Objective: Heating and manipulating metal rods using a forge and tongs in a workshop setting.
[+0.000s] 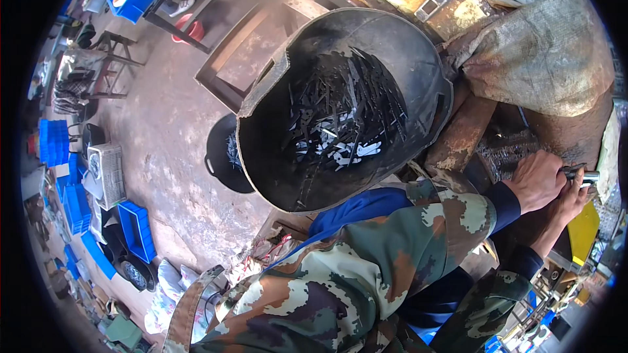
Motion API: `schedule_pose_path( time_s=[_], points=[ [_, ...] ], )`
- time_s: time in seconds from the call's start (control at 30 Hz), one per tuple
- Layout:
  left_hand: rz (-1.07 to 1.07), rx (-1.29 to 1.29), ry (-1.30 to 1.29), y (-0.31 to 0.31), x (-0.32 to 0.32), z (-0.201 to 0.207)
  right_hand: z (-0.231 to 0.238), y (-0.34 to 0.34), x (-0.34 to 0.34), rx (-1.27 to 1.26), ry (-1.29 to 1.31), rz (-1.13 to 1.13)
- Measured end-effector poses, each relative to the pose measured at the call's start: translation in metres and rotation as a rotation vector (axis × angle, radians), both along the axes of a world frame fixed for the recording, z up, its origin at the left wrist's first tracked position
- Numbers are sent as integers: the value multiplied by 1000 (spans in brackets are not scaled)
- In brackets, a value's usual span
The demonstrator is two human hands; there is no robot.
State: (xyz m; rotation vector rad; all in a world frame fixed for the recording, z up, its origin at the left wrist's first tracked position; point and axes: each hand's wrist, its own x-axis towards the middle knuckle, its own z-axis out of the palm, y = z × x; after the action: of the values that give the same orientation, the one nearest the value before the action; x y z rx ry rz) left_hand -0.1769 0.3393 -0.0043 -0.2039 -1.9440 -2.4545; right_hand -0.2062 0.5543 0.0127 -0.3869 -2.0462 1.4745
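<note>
Both my hands are together at the right, above a grimy metal machine. My left hand (538,179) is closed, its fingers curled at one end of a small dark piece (572,171). Beside and just below it, my right hand (570,206) pinches the same piece from its other side. A shiny metal cylinder (590,176) sits right at the right fingertips; whether it belongs to the piece I cannot tell. Left of my hands stands a large black tub (261,150) with a broken rim, holding many thin dark strips (353,91) and some silvery flat pieces (356,151).
A stained woven sack (533,59) drapes over the machine beyond my hands. A yellow panel (583,232) is close to my right hand. A smaller black bucket (219,157) stands on the floor behind the tub. Blue crates (137,230) and a wooden stool (111,59) are farther left.
</note>
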Motion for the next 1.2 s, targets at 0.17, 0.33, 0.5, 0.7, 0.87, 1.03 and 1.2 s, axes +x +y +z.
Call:
schedule_pose_path(
  time_s=[0.17, 0.33, 0.5, 0.7, 0.87, 1.03, 1.2],
  points=[
    [55, -5, 41, 4, -4, 3, 3, -3, -1, 18, 19, -12],
    [91, -4, 59, 0, -6, 1, -2, 3, 0, 47, -11, 51],
    [110, -44, 86, -5, -8, -1, -2, -9, -3, 45, 25, 65],
    [115, -138, 108, -10, 0, 2, 1, -28, 0, 63, 33, 57],
    [106, -150, 145, -10, 12, 21, 12, -29, 3, 36, 57, 56],
    [133, -176, 200, -22, 34, 34, 5, -42, 10, 59, -42, 36],
    [139, -237, 289, -35, 39, 31, 15, -66, 85, -11, -66, 108]
  ],
)
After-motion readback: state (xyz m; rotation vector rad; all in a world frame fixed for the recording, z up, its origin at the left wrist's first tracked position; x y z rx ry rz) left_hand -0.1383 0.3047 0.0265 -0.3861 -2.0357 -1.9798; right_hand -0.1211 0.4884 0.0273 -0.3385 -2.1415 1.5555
